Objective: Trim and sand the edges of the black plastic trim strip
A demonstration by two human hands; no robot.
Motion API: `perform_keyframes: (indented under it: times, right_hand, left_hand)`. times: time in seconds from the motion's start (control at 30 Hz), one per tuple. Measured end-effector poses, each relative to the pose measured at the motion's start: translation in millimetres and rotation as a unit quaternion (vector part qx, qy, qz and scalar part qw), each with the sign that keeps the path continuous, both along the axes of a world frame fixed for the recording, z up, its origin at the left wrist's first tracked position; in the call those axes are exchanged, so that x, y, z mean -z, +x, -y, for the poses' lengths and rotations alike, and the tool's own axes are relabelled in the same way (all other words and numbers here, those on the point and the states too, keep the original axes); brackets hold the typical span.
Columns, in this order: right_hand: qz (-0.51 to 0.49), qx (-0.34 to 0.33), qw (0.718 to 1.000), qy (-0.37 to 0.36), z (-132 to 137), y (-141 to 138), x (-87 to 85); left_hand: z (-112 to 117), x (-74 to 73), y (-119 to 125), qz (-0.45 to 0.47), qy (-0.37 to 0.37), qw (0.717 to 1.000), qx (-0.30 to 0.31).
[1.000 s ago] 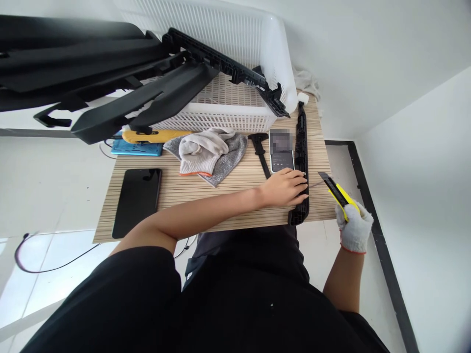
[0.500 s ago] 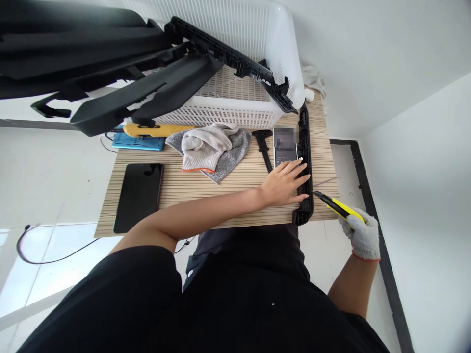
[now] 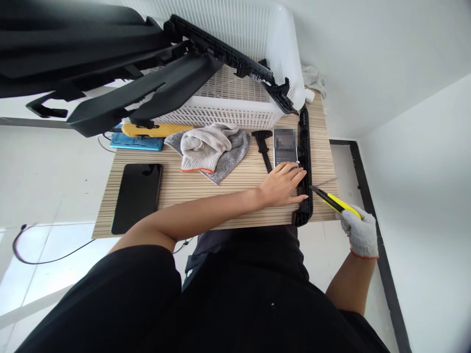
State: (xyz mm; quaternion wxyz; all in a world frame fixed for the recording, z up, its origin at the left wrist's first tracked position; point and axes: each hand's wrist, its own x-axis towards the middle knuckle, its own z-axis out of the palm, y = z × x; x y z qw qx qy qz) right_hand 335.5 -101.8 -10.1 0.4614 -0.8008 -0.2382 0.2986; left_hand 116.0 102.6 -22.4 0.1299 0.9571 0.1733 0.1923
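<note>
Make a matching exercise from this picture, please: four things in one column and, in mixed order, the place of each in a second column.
Things
1. yellow and black utility knife
2. long black plastic trim strip
3. black flat smartphone
4. white plastic lattice basket

Places
A. at the back of the striped wooden table
B. under the fingers of the bare left hand
C. in the gloved right hand
D. flat on the table's left end

Pairs: 1-C, 2-B, 3-D, 4-A
</note>
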Motion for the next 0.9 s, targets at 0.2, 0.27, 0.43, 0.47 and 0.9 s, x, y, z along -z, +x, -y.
perform_keyframes:
  times: [0.2, 0.27, 0.43, 0.47, 0.9]
  right_hand:
    - [0.005, -0.002, 1.000, 0.006, -3, -5, -6.1]
    - [0.004, -0.016, 1.000, -0.010, -4, -6, -6.8]
    - [-0.017, 0.017, 1.000, 0.008, -9, -11, -9.2]
    - [-0.021, 0.009, 1.000, -0.001, -10, -12, -9.8]
    - [-0.016, 0.037, 0.998, 0.047, -8, -7, -1.7]
  left_hand:
    - [1, 0.9, 0, 0.004, 0.002, 1.000, -0.001]
    - [1, 1.1, 0, 0.006, 0.003, 1.000, -0.003]
    - [1, 3.6, 1, 0.011, 0.009, 1.000, -0.006]
    - [1, 4.2, 1, 0.012, 0.010, 1.000, -0.007]
    - [5, -1.4, 3, 0.000, 0.052, 0.998, -0.027]
